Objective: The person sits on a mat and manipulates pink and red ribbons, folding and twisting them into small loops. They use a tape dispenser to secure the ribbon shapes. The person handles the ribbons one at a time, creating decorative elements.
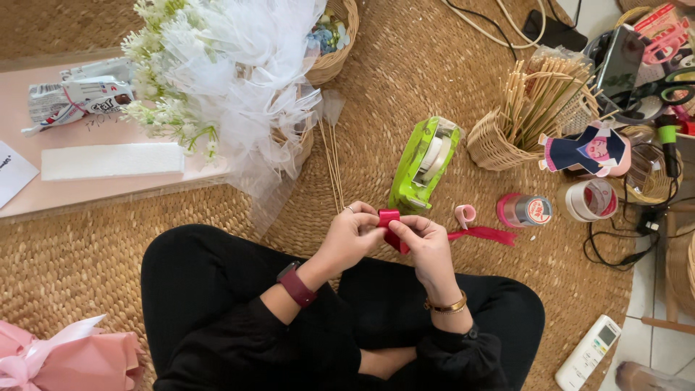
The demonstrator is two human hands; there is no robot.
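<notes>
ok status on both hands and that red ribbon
Left hand and right hand both pinching the red ribbon, folded between the fingertips. Loose tail trails right across the mat. Green tape dispenser just beyond, not touching.

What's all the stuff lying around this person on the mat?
Ribbon: one, red, pinched by both hands, tail trailing right.
Tape dispenser: one, lime green, just beyond the hands.
Tape rolls: two, pink and white, right of the dispenser.
Stick basket: one, wicker, upper right.
Tulle bouquet: one, white, top centre.
Remote: one, white, bottom right.
Woven mat: one, tan, under everything.
Left hand: folding ribbon.
Right hand: folding ribbon.
</notes>
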